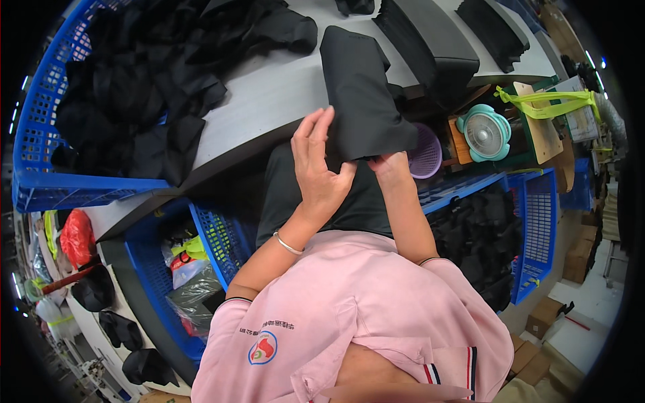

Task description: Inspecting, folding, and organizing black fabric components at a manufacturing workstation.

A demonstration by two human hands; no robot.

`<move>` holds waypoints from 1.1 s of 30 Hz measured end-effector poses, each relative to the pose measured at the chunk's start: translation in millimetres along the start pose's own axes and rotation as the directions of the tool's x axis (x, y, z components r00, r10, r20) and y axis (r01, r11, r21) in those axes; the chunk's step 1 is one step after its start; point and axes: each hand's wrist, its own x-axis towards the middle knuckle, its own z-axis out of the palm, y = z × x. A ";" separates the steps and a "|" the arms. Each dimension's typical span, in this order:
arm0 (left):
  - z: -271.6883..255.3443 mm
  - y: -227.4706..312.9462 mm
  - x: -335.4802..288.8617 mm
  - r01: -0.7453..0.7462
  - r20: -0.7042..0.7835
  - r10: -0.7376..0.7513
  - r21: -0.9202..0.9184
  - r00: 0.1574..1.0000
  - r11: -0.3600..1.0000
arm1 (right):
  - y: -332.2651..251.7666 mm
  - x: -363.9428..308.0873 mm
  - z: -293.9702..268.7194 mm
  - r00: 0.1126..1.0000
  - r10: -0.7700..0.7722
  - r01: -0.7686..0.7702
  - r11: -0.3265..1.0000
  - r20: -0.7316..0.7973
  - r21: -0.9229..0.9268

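A long black fabric piece [363, 94], smooth on top, extends from the table edge toward my body. At its near end my right hand [390, 166] grips the edge, with most of the fingers hidden by the cloth. My left hand [319, 161] is at the left side of the piece, fingers stretched out and thumb spread apart. The thumb tip is by the near edge; whether it touches the cloth I cannot tell. A heap of loose black fabric pieces [148, 94] covers the left of the table.
The grey table [259, 101] also bears stacked black pieces [430, 40]. A blue basket [54, 185] holds part of the heap; another blue crate [534, 235] with black pieces stands at right. Near my right hand are a purple basket [426, 151] and a teal fan [484, 133].
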 end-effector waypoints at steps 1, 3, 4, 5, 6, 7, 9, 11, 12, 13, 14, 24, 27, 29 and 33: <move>-0.8 1.3 -1.1 0.003 -0.003 -0.003 -0.001 1.000 1.000 | -0.2 -2.3 0.6 1.000 -0.023 0.023 1.000 0.009 -0.020; -3.3 3.2 -3.3 -0.022 -0.025 0.020 -0.085 0.999 0.996 | -2.1 -5.8 -1.7 1.000 0.026 -0.026 1.000 -0.013 -0.013; -1.9 5.7 -0.5 -0.068 -0.067 0.059 -0.132 0.996 0.989 | -2.2 -7.6 -2.8 0.997 0.072 -0.072 0.997 -0.034 0.000; -2.1 5.0 -1.3 -0.066 -0.066 0.057 -0.132 0.996 0.989 | -0.7 -8.5 -4.5 0.997 0.073 -0.073 0.997 -0.036 0.000; -2.0 4.1 -1.5 -0.081 -0.056 0.075 -0.111 0.996 0.990 | 1.0 -8.1 -6.8 0.996 0.074 -0.076 0.996 0.039 0.049; -1.9 3.7 -2.0 -0.097 -0.045 0.093 -0.090 0.995 0.991 | 2.2 -8.2 -8.1 0.991 0.071 -0.082 0.992 0.114 0.098; -2.2 4.8 -4.6 -0.089 -0.026 0.087 -0.097 0.996 0.991 | 6.2 -12.2 -8.0 0.986 0.066 -0.091 0.984 0.155 0.153; -1.8 4.8 -7.7 -0.080 -0.008 0.080 -0.101 0.997 0.992 | 8.1 -15.8 -7.0 0.978 0.061 -0.103 0.973 0.198 0.208; -0.8 3.9 -9.8 -0.075 -0.008 0.075 -0.113 0.997 0.991 | 8.1 -17.3 -6.4 0.980 0.096 -0.136 0.964 0.176 0.229; -0.1 3.2 -11.5 -0.070 -0.008 0.069 -0.125 0.998 0.990 | 8.4 -18.0 -5.9 0.979 0.131 -0.168 0.954 0.156 0.250; 0.0 3.0 -12.8 -0.070 -0.008 0.069 -0.125 0.998 0.990 | 11.5 -17.6 -6.5 0.979 0.131 -0.168 0.953 0.156 0.251; -4.3 -2.8 -18.8 -0.008 0.024 0.011 -0.146 1.000 0.989 | 24.2 -20.3 7.7 0.998 0.059 -0.058 0.983 0.001 0.174; -8.7 -1.4 -18.6 0.010 0.034 -0.005 -0.143 0.999 0.990 | 25.1 -19.9 12.4 0.995 0.088 -0.079 0.979 -0.037 0.189; -10.1 -1.0 -19.5 0.022 0.042 -0.017 -0.140 0.999 0.990 | 28.2 -16.6 9.8 0.993 0.108 -0.096 0.977 -0.051 0.192; -8.9 -4.2 -18.3 0.012 0.035 -0.007 -0.133 0.999 0.991 | 34.3 -9.5 4.3 0.984 0.160 -0.176 0.938 0.075 0.298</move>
